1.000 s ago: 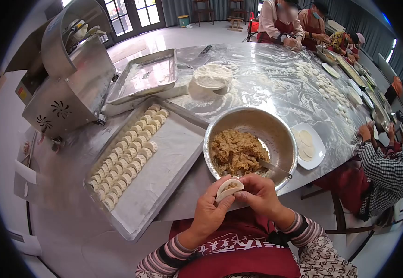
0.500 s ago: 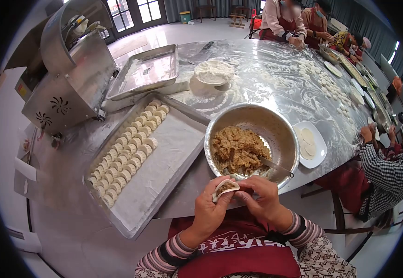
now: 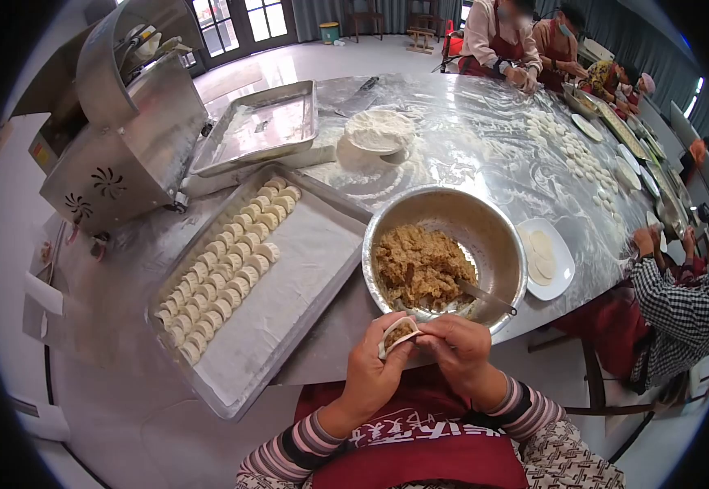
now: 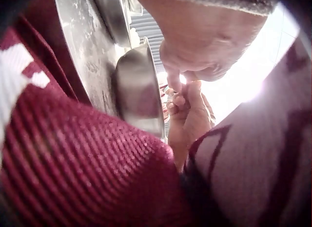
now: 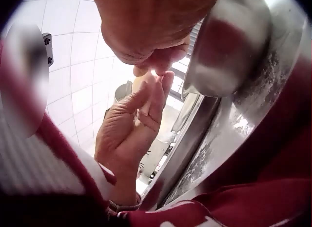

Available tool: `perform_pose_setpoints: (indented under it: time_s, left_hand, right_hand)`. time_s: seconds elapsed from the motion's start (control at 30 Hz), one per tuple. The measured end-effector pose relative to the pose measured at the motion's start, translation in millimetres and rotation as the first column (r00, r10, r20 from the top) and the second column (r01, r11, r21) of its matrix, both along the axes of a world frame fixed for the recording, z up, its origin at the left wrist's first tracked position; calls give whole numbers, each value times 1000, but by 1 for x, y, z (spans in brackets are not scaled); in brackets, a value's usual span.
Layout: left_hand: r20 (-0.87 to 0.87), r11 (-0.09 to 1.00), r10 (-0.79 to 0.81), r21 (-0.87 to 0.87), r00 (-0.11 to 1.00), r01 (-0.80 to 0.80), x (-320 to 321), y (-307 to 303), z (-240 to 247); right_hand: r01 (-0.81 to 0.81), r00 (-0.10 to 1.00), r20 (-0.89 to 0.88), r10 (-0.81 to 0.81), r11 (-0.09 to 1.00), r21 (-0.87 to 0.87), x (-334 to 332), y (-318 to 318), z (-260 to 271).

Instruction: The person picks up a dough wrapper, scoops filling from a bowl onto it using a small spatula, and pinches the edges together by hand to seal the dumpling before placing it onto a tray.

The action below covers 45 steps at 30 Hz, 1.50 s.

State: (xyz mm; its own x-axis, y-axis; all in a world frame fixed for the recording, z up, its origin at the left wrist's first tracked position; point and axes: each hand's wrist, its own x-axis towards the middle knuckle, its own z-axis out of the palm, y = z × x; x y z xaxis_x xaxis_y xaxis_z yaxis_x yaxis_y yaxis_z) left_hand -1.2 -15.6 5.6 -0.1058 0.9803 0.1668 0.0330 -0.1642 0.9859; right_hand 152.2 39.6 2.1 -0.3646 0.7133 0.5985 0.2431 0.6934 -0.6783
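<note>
In the head view a dough wrapper with brown filling is folded partway up, its middle open. The left hand holds it between thumb and curled fingers. At the wrapper's right edge the right hand pinches the dough with thumb and forefinger. Both hands are just in front of a steel bowl of brown filling, in which a metal utensil rests. Each wrist view shows the left hand and the right hand meeting at the fingertips; the wrapper is mostly hidden there.
Left of the bowl lies a lined tray with rows of folded dumplings. A white plate holds round wrappers. Farther back are a flour dish, an empty tray, a steel machine and several people.
The left hand still holds the wrapper, now tilted so more filling shows than a second ago. The right fingers have shifted slightly along its right edge. The head view has moved a little.
</note>
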Motion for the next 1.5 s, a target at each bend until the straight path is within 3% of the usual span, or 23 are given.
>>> perform_pose_setpoints:
  time_s: [0.07, 0.17, 0.4, 0.47, 0.63, 0.73, 0.8, 0.9, 0.97, 1.03, 1.13, 1.2, 1.23, 1.27, 1.3, 1.37, 1.5]
  left_hand:
    - [-21, 1000, 5, 4, 1000, -5, -1, 0, 0]
    - [-15, 1000, -3, 6, 1000, 3, 1, 0, -5]
    - [-13, 997, -80, 22, 997, 81, -5, 2, -7]
    - [-19, 994, -106, 8, 994, 106, -8, 2, 0]
    - [-72, 988, -149, 28, 986, 151, -11, 4, 4]
    - [-10, 989, -146, 17, 989, 146, -7, 4, 2]
    - [209, 999, -28, -30, 977, 35, -4, 4, -10]
    - [287, 999, -47, -9, 957, 52, -6, 5, -13]
    - [290, 998, -60, -6, 955, 65, -6, 5, -11]
    - [296, 997, -75, -6, 952, 81, -6, 4, -11]
    - [202, 998, -65, -3, 977, 66, -7, 5, -13]
    - [-18, 999, -35, -7, 999, 34, -9, 4, -11]
    - [-18, 999, -35, -9, 999, 34, -9, 3, -8]
    - [-123, 998, -19, 62, 992, 27, -10, 3, -5]
    - [-226, 991, 2, 134, 974, 29, -10, 3, -2]
    - [-239, 988, -17, 145, 971, 53, -12, 4, 1]
    - [-272, 973, -89, 183, 958, 142, -16, 7, 0]
  right_hand:
    - [-14, 999, -39, 8, 988, -151, -1, 0, 11]
    - [-43, 998, -62, 32, 984, -176, -1, 3, 6]
    - [-49, 995, -93, 42, 995, -82, -3, 1, 2]
    - [-38, 969, -244, -33, 959, -281, -6, -4, 1]
    - [-53, 993, -112, 38, 990, -131, -2, 1, 4]
    - [-20, 996, -84, 14, 998, -65, -3, -1, 9]
    - [2, 996, -91, -4, 1000, -25, -4, -1, 8]
    - [15, 992, -126, -20, 999, -39, -6, -2, 2]
    - [-79, 964, -267, 5, 960, -268, -6, -2, 2]
    - [-74, 976, -215, 21, 967, -243, -3, 0, -2]
    - [-48, 990, -139, 23, 982, -182, -3, 2, -2]
    - [-25, 993, -115, 7, 988, -152, -3, 4, -1]
    - [-15, 998, -68, 11, 999, -50, -3, 6, 2]
    - [-9, 1000, -21, 10, 999, 51, -2, 6, 4]
    - [-6, 1000, -21, 7, 999, 48, -3, 3, 6]
    - [41, 990, -129, -61, 988, -150, -5, -2, 9]
    - [-78, 989, -135, 57, 985, -155, 0, 4, 11]
